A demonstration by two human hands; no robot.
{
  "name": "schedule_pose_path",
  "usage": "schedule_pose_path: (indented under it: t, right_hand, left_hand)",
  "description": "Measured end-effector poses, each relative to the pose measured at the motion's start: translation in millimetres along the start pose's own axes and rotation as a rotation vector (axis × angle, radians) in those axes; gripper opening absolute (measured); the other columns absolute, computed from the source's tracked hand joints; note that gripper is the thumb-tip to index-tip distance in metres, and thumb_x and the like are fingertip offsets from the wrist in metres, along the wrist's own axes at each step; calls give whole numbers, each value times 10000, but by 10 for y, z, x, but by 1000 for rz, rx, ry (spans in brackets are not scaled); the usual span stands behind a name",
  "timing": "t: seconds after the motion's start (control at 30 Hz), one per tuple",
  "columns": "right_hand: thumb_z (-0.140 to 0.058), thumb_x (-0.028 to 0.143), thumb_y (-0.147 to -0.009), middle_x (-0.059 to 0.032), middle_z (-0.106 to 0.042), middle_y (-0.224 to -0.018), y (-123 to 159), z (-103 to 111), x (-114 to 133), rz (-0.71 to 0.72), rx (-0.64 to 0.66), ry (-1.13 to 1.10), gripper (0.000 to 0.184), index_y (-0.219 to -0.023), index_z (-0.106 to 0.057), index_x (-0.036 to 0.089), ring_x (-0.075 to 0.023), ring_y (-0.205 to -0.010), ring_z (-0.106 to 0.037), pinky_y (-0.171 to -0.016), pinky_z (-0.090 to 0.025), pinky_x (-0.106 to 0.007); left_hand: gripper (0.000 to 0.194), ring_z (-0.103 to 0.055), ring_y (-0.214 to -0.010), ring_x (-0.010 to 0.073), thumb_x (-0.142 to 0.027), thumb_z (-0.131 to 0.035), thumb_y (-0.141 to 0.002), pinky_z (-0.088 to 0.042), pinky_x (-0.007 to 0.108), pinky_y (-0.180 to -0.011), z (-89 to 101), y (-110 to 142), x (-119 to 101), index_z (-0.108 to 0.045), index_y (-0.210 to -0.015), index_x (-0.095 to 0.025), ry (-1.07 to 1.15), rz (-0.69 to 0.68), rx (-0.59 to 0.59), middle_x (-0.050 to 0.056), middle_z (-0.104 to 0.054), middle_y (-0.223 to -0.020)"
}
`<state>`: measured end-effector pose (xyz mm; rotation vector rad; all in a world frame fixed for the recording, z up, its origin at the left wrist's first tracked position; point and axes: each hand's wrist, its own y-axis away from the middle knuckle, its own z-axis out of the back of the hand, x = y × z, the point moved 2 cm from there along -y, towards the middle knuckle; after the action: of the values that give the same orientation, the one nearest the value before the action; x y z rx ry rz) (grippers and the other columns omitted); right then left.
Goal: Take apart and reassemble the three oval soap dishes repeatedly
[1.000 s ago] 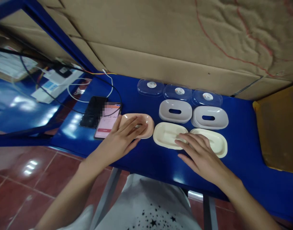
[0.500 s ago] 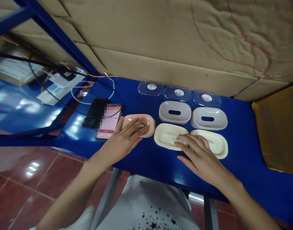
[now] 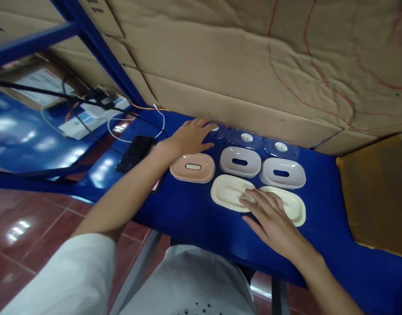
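My left hand (image 3: 192, 138), fingers spread, reaches over the leftmost clear plastic lid (image 3: 221, 130), which bears a round white sticker; whether it touches the lid I cannot tell. Below that wrist lies a pink soap dish (image 3: 201, 174), its middle slot showing a cream strip. My right hand (image 3: 269, 216) is open, its loosely bent fingers over the inner ends of two oval cream trays, the left tray (image 3: 225, 192) and the right tray (image 3: 296, 210). Behind these sit two pale soap dishes with dark slots, one at left (image 3: 225, 162) and one at right (image 3: 296, 175).
Two more clear lids, a middle one (image 3: 235, 138) and a right one (image 3: 289, 151), lie along the cardboard wall (image 3: 220, 65). At left are a black phone (image 3: 137, 153), a mostly covered second phone and cables. A brown taped box (image 3: 378, 192) stands at right.
My left hand has left the pink soap dish and moved up and right to the leftmost clear lid. The right hand stays over the cream trays. The view has shifted slightly.
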<state>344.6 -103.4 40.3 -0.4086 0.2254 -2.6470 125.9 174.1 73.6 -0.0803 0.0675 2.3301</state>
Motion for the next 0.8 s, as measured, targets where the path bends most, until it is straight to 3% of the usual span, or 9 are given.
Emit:
schedule_pose_path:
  t: [0.1,0.17,0.27,0.37,0.47,0.57,0.7,0.8]
  right_hand:
    - [-594,290,-1093,-167,-641,-1516,2,28,-42,-11,-29,1,375,-1458,-605,205,-334,-1421,-582,-1145,-478,-567]
    - [-593,286,-1095,-160,-655,-1495,4,55,-59,-21,-56,7,358,-1445,-613,216,-324,-1398,-600,-1147,-480,-558]
    - [-600,288,-1093,-153,-656,-1494,9,80,-52,-24,-62,15,343,-1430,-618,226,-325,-1392,-603,-1140,-484,-558]
    - [-614,282,-1086,-158,-649,-1508,15,80,-25,-6,-50,9,357,-1437,-608,218,-336,-1405,-591,-1133,-481,-572]
    - [-621,272,-1079,-157,-652,-1506,16,66,-24,-5,-38,-11,365,-1440,-607,215,-337,-1404,-596,-1128,-485,-574]
    - [-621,267,-1075,-148,-675,-1473,5,49,-58,-18,-47,-57,372,-1445,-606,231,-324,-1366,-631,-1115,-505,-561]
    - [-611,270,-1078,-145,-689,-1452,-63,24,-79,-23,-44,-97,405,-1481,-573,246,-310,-1334,-658,-1091,-533,-550]
    - [-616,261,-1073,-155,-668,-1496,-196,16,-35,28,-37,-85,472,-1534,-520,227,-311,-1376,-635,-1104,-533,-539]
  left_hand:
    - [932,-327,-1614,387,-521,-707,-968,-317,549,-1275,-9,-317,70,-238,-1732,-267,-2,7,140,153,-308,-1777]
    - [1045,-309,-1610,427,-587,-732,-925,-306,581,-1267,-21,-412,97,-178,-1751,-266,-15,35,182,174,-289,-1779]
    - [1069,-360,-1564,481,-662,-761,-869,-293,625,-1254,-56,-431,147,-285,-1729,-243,-52,73,193,227,-379,-1704]
    - [1050,-404,-1542,469,-681,-792,-820,-330,621,-1240,-121,-386,240,-374,-1689,-267,-4,77,205,211,-411,-1677]
    - [1034,-447,-1527,420,-628,-794,-826,-391,566,-1231,-151,-300,325,-358,-1681,-242,102,39,162,184,-425,-1688]
    - [974,-478,-1514,394,-583,-793,-860,-417,541,-1232,-75,-129,328,-378,-1663,-220,182,13,31,175,-473,-1661]
    - [929,-453,-1542,372,-531,-803,-896,-385,557,-1268,76,248,206,-385,-1666,-222,295,-58,-139,165,-481,-1658]
    - [902,-428,-1560,373,-526,-787,-926,-370,574,-1283,65,540,148,-385,-1678,-235,335,-92,-169,168,-454,-1680]
